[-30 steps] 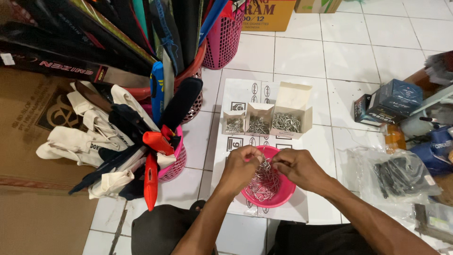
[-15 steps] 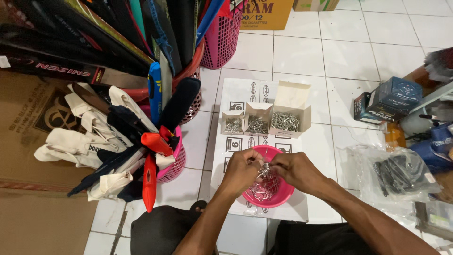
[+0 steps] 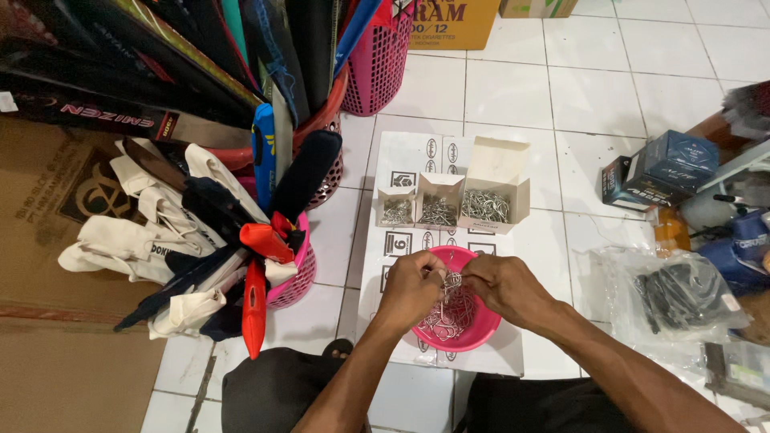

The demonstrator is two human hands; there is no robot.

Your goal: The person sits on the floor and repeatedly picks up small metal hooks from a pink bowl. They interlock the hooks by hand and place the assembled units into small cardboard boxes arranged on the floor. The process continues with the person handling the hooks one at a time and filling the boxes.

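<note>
The hands (image 3: 457, 287) hide part of the pink bowl (image 3: 473, 337).

The floor (image 3: 609, 88) is made of white tiles. A flat white cardboard sheet (image 3: 417, 160) lies on it. On the sheet stand three small open boxes (image 3: 453, 204) with metal hooks, and a pink bowl (image 3: 461, 333) is near them. Pink baskets (image 3: 377, 56) stand on the tiles at the left. A brown carton (image 3: 48, 240) lies flat beside them. Clear plastic bags (image 3: 674, 293) lie at the right.
</note>
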